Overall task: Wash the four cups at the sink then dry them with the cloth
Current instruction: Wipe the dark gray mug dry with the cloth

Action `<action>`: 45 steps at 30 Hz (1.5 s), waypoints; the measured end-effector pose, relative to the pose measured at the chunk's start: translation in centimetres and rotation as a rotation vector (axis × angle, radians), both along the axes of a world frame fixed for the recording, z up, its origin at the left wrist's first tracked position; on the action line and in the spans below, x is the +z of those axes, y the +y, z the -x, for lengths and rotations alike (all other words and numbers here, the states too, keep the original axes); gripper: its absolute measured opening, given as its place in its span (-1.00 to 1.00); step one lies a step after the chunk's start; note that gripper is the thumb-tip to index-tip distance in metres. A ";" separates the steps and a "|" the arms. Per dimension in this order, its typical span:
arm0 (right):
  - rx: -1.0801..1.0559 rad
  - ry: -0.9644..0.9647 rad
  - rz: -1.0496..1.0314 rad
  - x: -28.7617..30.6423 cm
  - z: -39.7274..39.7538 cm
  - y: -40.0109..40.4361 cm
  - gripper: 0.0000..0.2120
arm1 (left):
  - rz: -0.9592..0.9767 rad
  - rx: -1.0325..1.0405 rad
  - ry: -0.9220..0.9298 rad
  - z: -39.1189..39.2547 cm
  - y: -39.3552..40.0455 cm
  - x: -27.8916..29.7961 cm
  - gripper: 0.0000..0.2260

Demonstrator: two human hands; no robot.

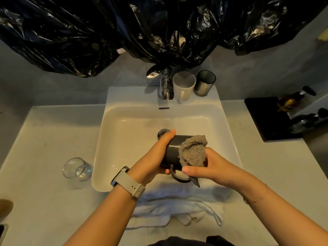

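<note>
Above the sink (pixel 110 139), a dark mug (pixel 173 150) is held on its side, gripped around the body by the left hand (pixel 156 157) so it is steadied for drying. A grey cloth (pixel 192 151) is pinched and pressed against the mug by the right hand (pixel 205 166), seemingly so its wall is wiped.

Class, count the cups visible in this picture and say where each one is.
4: dark grey mug held over the sink; white mug and smoky glass tumbler beside the tap; clear glass lying on the left counter. None seems hidden.
</note>
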State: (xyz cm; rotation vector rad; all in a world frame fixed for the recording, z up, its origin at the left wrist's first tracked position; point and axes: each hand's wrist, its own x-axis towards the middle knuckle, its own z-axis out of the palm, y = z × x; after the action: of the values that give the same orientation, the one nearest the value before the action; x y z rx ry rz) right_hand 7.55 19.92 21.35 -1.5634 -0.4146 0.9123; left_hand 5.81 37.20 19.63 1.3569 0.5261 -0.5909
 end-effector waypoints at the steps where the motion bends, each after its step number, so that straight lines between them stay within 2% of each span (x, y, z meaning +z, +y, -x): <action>1: -0.037 -0.049 0.041 -0.2 0.2 0.1 -0.76 | -0.024 0.008 -0.011 0.2 -0.3 0.2 -0.51; 4: -0.209 -0.107 0.011 -0.7 1.0 0.8 -0.64 | -0.198 0.037 -0.133 0.5 -0.9 0.6 -0.48; 9: -0.248 0.094 -0.192 0.5 1.0 0.7 -0.81 | -0.464 0.055 -0.475 1.9 -1.1 1.5 -0.62; 13: -0.211 0.373 -0.280 1.2 -0.1 -0.3 -0.56 | -0.608 0.005 -0.658 2.9 -1.3 1.5 -0.59; 15: -0.238 0.308 -0.222 1.3 0.3 -0.2 -0.65 | -0.555 -0.022 -0.677 2.9 -1.1 1.2 -0.60; 18: -0.354 0.006 -0.168 1.0 1.8 0.5 -0.90 | -0.330 -0.038 -0.577 2.7 -0.5 1.9 -0.57; 21: -0.384 -0.289 -0.031 0.2 2.5 0.6 -0.76 | -0.085 -0.027 -0.307 2.3 0.3 3.2 -0.41; 23: -0.303 -0.531 0.080 -0.7 3.0 0.8 -0.71 | -0.047 -0.005 -0.224 2.1 0.3 3.4 -0.41; 24: -0.299 -0.501 0.084 -1.0 3.5 1.0 -0.66 | -0.062 0.022 -0.230 2.2 0.0 3.3 -0.42; 27: -0.380 -0.186 -0.050 -0.7 4.2 0.9 -0.53 | -0.171 0.079 -0.416 2.9 -1.0 2.3 -0.43; 30: -0.356 0.040 -0.165 0.6 4.0 0.0 -0.56 | -0.343 0.046 -0.654 4.0 -1.6 1.6 -0.57; 32: -0.312 0.111 -0.217 0.9 3.7 -0.7 -0.58 | -0.429 0.023 -0.760 4.5 -1.7 1.4 -0.66; 35: -0.315 -0.037 -0.176 1.5 3.8 -0.7 -0.56 | -0.405 0.000 -0.760 4.3 -1.4 1.6 -0.68; 37: -0.384 -0.158 -0.112 1.3 4.1 -0.6 -0.58 | -0.286 -0.018 -0.617 3.8 -1.0 2.2 -0.57; 39: -0.395 -0.335 0.037 0.8 4.6 -0.4 -0.68 | -0.080 0.000 -0.379 3.3 -0.9 3.2 -0.46; 41: -0.353 -0.534 0.139 0.1 5.3 0.2 -0.68 | 0.006 0.001 -0.275 3.0 -1.3 3.5 -0.50; 43: -0.413 -0.440 0.054 0.0 5.7 0.3 -0.65 | -0.049 0.033 -0.347 3.2 -2.1 3.4 -0.55; 45: -0.454 -0.256 -0.083 0.3 5.4 -0.3 -0.55 | -0.183 0.050 -0.536 3.5 -2.7 2.8 -0.61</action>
State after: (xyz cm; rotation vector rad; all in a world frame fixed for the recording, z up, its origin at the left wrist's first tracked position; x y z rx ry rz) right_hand 2.19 19.57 21.65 -1.6128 -0.2558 0.3437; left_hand 2.30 34.54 22.40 1.5969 0.1775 -0.1230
